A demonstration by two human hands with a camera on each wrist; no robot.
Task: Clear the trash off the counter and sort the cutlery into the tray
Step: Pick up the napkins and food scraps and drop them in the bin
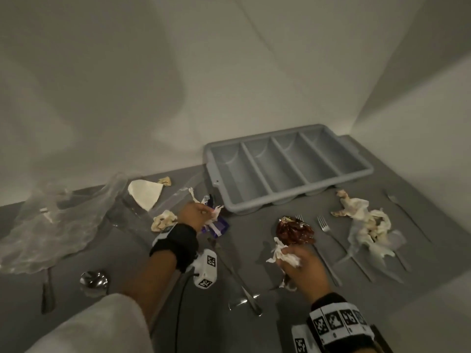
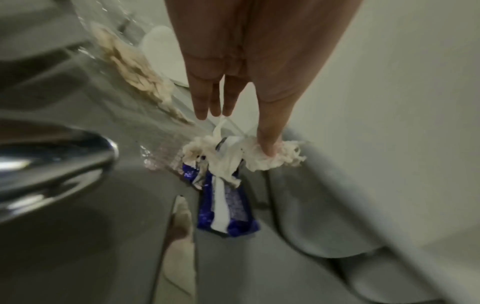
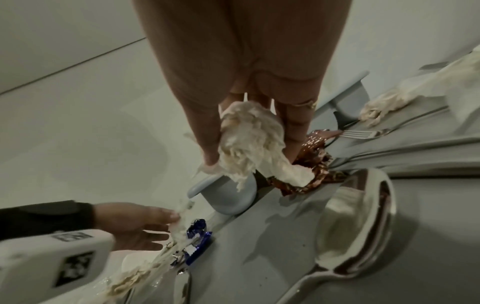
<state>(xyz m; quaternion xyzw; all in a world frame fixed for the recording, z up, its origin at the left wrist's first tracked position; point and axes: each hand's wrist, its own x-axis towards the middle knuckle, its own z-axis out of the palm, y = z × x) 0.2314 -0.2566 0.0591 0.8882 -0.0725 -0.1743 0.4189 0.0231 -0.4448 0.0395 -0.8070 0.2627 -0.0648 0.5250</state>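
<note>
My left hand (image 1: 201,214) pinches a crumpled white tissue (image 2: 259,158) between thumb and fingers, right over a blue and white wrapper (image 2: 226,207) lying on the grey counter (image 1: 254,250). My right hand (image 1: 298,261) grips another crumpled tissue (image 3: 249,144), just in front of a shiny red-brown wrapper (image 1: 295,230). The grey four-compartment cutlery tray (image 1: 288,169) stands at the back against the wall, with nothing in it. Forks (image 1: 328,230) lie right of the red wrapper. A knife (image 1: 234,273) lies between my hands, and a spoon (image 1: 94,280) lies at the near left.
A clear plastic bag (image 1: 51,225) is spread at the left. A white paper piece (image 1: 145,197), a small tissue ball (image 1: 163,220) and a big stained tissue (image 1: 369,225) litter the counter. Another fork (image 1: 405,215) lies at the far right. Walls close the back and right.
</note>
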